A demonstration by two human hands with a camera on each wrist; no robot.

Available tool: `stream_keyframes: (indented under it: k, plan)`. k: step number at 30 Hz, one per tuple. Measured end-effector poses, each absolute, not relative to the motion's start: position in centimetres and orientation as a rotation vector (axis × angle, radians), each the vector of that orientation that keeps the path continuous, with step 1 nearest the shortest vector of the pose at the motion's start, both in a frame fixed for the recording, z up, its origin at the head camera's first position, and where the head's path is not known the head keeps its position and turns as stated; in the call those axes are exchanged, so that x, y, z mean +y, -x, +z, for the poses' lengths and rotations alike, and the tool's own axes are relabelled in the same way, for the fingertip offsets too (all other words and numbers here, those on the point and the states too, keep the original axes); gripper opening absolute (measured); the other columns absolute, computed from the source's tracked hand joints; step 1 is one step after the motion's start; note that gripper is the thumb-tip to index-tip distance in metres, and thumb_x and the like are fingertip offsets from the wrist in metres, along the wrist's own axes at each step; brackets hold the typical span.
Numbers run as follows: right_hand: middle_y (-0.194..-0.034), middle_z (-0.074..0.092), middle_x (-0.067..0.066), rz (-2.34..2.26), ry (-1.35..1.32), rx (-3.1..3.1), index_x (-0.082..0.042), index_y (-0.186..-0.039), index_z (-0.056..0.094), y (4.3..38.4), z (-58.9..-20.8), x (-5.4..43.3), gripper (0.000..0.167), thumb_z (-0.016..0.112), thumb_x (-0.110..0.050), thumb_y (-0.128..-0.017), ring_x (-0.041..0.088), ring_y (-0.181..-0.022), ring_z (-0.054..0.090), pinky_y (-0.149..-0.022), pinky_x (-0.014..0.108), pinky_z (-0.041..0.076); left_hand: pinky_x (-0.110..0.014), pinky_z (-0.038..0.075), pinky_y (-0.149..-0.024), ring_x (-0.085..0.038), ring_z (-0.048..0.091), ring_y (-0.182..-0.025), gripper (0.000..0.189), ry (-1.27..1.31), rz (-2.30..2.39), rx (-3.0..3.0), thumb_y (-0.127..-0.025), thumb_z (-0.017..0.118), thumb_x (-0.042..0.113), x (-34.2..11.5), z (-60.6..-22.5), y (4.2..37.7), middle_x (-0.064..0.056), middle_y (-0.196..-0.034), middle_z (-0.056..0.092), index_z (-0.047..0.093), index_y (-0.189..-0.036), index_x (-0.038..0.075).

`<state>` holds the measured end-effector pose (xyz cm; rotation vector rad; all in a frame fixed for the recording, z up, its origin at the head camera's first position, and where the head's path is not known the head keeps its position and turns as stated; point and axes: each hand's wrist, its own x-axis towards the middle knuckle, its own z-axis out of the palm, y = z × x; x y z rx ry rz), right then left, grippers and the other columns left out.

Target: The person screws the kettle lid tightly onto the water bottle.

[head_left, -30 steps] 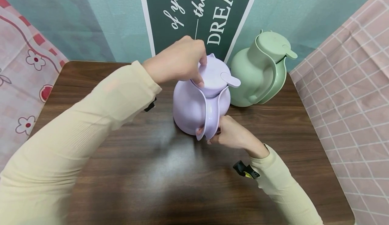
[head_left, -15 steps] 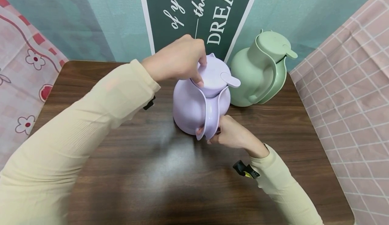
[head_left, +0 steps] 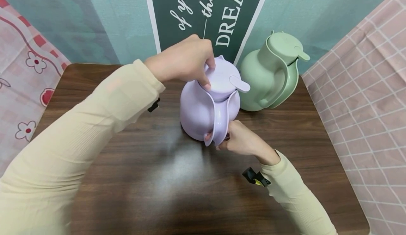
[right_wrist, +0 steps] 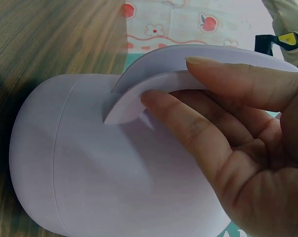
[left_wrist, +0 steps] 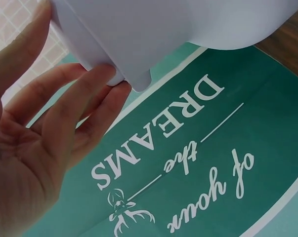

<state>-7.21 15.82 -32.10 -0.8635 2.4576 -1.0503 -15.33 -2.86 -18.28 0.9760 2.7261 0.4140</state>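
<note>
A lavender thermos jug (head_left: 196,111) stands upright on the wooden table, its handle toward me. From above, my left hand (head_left: 187,59) grips the round lid (head_left: 222,76), thumb on the near side and fingers over the far side. The left wrist view shows those fingertips at the lid's edge (left_wrist: 89,44), beside the spout. Low on the jug, my right hand (head_left: 242,138) holds the handle (head_left: 221,120). In the right wrist view the thumb lies along the handle's outside (right_wrist: 163,59) and the other fingers pass through behind it.
Close behind on the right stands a green thermos jug (head_left: 253,76) of the same shape. A dark green banner (head_left: 203,20) with white lettering hangs at the back. Pink patterned cloth (head_left: 28,87) lines the left side, pink checked cloth (head_left: 374,97) the right.
My left wrist and forearm have tilted slightly up and to the left, the fingers staying on the lid. The jug and my right hand keep their places.
</note>
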Motion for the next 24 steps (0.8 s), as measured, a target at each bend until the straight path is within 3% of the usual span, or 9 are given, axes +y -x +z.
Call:
stream_keyframes:
  k: [4,12,17,24]
  plan:
    - [-0.085,0.067,-0.006,-1.056,0.848,2.460,-0.007,-0.092,0.071,7.18,-32.08,15.81,0.030,0.068,0.007,-0.066,0.007,-0.083,0.057,-0.077,0.026,0.044,-0.030,0.039,-0.081,-0.023,0.043,-0.099,0.045,-0.962,0.385,2.724,-0.070,0.079,0.022,-2.87,-18.16,15.42,-0.010,-0.113,0.057,0.067,-0.109,0.004]
    - [-0.086,0.068,-0.003,-1.059,0.852,2.455,-0.007,-0.091,0.071,7.17,-32.12,15.86,0.029,0.068,0.007,-0.066,0.007,-0.084,0.059,-0.077,0.025,0.045,-0.030,0.041,-0.077,-0.021,0.048,-0.087,0.049,-0.990,0.389,2.703,-0.070,0.080,0.020,-2.89,-18.29,15.92,-0.008,-0.102,0.065,0.065,-0.113,0.005]
    - [-0.085,0.068,-0.003,-1.036,0.823,2.469,-0.008,-0.093,0.071,7.09,-32.15,15.86,0.030,0.071,0.005,-0.066,0.007,-0.082,0.058,-0.075,0.026,0.045,-0.031,0.039,-0.083,-0.023,0.045,-0.097,0.051,-0.984,0.388,2.680,-0.072,0.078,0.019,-2.97,-18.33,15.75,-0.011,-0.113,0.060,0.061,-0.118,0.004]
    - [-0.087,0.069,-0.003,-1.005,0.842,2.479,-0.009,-0.092,0.072,7.12,-32.13,15.91,0.029,0.072,0.002,-0.066,0.007,-0.085,0.059,-0.077,0.026,0.045,-0.034,0.038,-0.085,-0.028,0.042,-0.104,0.048,-0.950,0.390,2.675,-0.075,0.074,0.016,-2.87,-18.43,15.06,-0.012,-0.114,0.057,0.060,-0.119,0.001]
